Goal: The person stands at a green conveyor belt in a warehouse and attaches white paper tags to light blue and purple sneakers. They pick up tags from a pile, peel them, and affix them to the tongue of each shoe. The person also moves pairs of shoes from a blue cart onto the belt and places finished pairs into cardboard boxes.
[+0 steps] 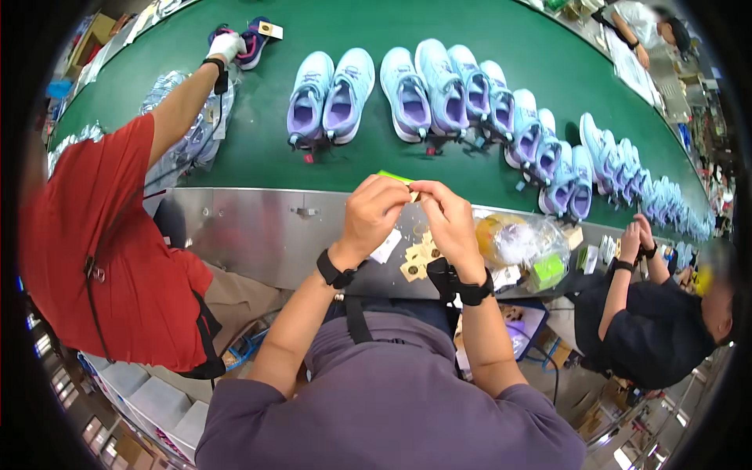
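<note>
Beyond both hands the green conveyor belt (258, 157) is carrying pale sneakers (329, 98), while left hand (374, 213) and right hand (446, 219) are together pinching a small tan tag (413, 197), seemingly light, thin, bendable, best gripped by edges.

Pale blue-and-lilac shoes (407, 94) line a green belt (258, 157).

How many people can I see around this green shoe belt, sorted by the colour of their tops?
Red top: 1
Grey-purple top, the camera wearer: 1
Black top: 1
White top, at the far end: 1
Total: 4
</note>
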The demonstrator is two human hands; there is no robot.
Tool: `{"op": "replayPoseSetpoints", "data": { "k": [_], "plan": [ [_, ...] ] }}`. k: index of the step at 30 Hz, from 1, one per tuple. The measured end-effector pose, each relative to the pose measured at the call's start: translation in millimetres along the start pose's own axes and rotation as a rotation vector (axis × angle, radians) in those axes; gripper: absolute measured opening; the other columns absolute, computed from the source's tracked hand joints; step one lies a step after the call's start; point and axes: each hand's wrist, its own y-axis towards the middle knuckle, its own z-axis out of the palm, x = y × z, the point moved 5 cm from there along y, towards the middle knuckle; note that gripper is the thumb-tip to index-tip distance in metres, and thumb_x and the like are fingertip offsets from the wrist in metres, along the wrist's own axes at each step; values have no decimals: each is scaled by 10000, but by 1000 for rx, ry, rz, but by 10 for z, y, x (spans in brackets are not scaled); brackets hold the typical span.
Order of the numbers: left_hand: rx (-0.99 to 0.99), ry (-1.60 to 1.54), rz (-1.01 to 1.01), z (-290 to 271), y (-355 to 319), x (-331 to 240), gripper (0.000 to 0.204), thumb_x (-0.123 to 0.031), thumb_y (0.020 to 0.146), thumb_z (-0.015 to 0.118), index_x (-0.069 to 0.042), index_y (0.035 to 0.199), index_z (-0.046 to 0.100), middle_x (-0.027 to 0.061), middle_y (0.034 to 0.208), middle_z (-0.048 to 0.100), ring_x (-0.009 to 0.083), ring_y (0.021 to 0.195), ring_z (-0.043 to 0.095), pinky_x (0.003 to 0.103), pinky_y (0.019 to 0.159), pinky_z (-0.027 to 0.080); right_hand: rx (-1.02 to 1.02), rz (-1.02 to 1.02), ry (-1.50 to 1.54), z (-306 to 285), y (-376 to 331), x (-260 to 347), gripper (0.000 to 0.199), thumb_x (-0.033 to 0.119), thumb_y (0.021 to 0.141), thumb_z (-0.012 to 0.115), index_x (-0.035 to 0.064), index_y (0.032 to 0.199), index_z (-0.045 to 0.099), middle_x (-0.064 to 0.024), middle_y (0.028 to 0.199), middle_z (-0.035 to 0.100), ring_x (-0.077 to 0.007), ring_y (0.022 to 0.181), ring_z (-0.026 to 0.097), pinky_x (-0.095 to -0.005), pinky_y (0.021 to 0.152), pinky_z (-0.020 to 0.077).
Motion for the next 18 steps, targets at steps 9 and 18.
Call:
{"op": "replayPoseSetpoints", "data": {
  "k": [9,18],
  "plan": [
    [348,17,35,148,390,774,105,-46,680,686,-40,751,610,81,745,609,264,680,583,342,591,460,-92,-316,-205,238,867,-366,91,164,853,587,80,884,603,-93,854,607,-261,750,604,-363,639,464],
    [210,679,-70,-294,1619,2716,115,-126,747,620,-17,720,644,147,802,630,317,718,606,412,649,490,158,-53,-163,984,2001,-680,176,196,890,476,140,1044,540,-120,754,649,-338,733,621,-437,617,440]
  ]
}}
